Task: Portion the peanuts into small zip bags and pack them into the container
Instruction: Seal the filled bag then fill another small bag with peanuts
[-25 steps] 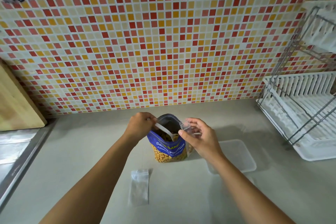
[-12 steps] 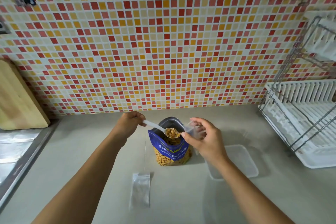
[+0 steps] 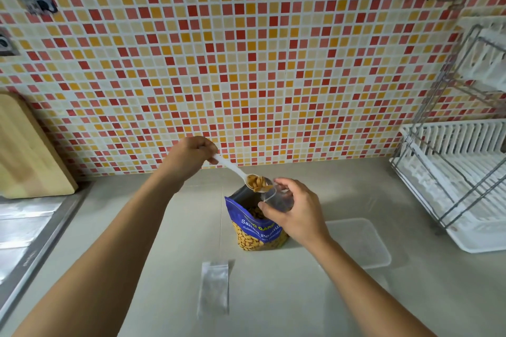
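Above the open peanut bag [image 3: 257, 223], a loaded spoon [image 3: 246, 176] meets the mouth of a small zip bag [image 3: 276, 198].

On the grey table [image 3: 273, 304] the blue peanut bag stands upright, its top open and nuts visible inside. The left hand [image 3: 189, 157] has its fingers closed around the end of the white plastic spoon's handle, and the bowl, heaped with peanuts [image 3: 257, 183], is tipped at the rim of the clear zip bag. The right hand [image 3: 297, 212] pinches that bag with thumb and fingers, holding it open just over the peanut bag. A second, empty zip bag [image 3: 215, 288] lies flat on the table nearer the person. The clear plastic container [image 3: 361, 243] sits to the right of the peanut bag, close beside the right wrist. A white dish rack [image 3: 460, 172] stands at the far right, and a wooden cutting board [image 3: 24, 153] leans against the tiled wall [image 3: 246, 63] on the left.
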`<state>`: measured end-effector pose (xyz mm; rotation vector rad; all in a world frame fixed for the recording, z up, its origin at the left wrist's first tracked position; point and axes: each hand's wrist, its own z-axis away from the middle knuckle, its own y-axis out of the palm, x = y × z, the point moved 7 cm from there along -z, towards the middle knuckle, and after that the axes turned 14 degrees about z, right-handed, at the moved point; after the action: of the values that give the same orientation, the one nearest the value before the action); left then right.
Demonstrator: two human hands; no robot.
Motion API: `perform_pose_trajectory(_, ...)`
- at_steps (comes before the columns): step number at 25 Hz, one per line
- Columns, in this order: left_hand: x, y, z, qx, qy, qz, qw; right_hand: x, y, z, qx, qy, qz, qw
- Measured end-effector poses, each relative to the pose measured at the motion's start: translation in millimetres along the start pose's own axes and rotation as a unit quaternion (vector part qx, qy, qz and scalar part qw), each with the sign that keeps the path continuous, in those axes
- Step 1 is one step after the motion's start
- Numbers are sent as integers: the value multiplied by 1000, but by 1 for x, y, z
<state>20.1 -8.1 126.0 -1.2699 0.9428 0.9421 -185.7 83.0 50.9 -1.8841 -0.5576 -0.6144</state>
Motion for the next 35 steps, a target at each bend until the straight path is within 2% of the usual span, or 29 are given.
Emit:
perform_pose_trajectory(3,-21,16,2,27,53,-75,995,4,1,-2,-12,8,-16,1000)
perform_pose_trajectory(5,-42,31,7,54,118,-166,978,6,3,-4,-17,18,-24,999)
perform_pose_trajectory(7,-62,46,19,62,196,-275,939,6,7,-5,-6,29,-35,999)
perform_pose_trajectory(10,-91,50,37,8,270,-407,873,7,10,-3,8,39,-37,999)
perform_pose_trajectory(11,-100,42,39,-17,282,-404,870,7,9,-3,8,40,-39,998)
perform_pose_trajectory(13,-112,12,34,-56,276,-341,897,3,4,-2,1,44,-44,998)
perform_pose_trajectory(15,-99,-10,19,-55,232,-263,935,-3,-4,-1,-5,65,-62,996)
perform_pose_trajectory(16,-84,-10,14,-36,205,-258,943,-6,-8,0,-11,80,-74,994)
perform_pose_trajectory(22,32,63,13,90,77,-315,942,-15,-34,6,-58,103,-111,987)
perform_pose_trajectory(24,47,66,12,88,69,-292,950,-19,-44,8,-55,110,-126,984)
perform_pose_trajectory(25,42,65,16,58,104,-276,954,-21,-48,8,-52,114,-135,983)
perform_pose_trajectory(27,21,64,37,10,188,-210,959,-25,-56,7,-58,121,-150,979)
perform_pose_trajectory(28,12,72,51,34,198,-166,965,-28,-60,7,-66,124,-159,977)
perform_pose_trajectory(31,4,115,88,179,119,-54,975,-27,-67,8,-58,121,-188,973)
perform_pose_trajectory(32,7,125,93,185,103,-30,977,-27,-68,8,-44,120,-199,972)
perform_pose_trajectory(35,15,136,96,137,77,74,985,-33,-68,7,6,129,-235,963)
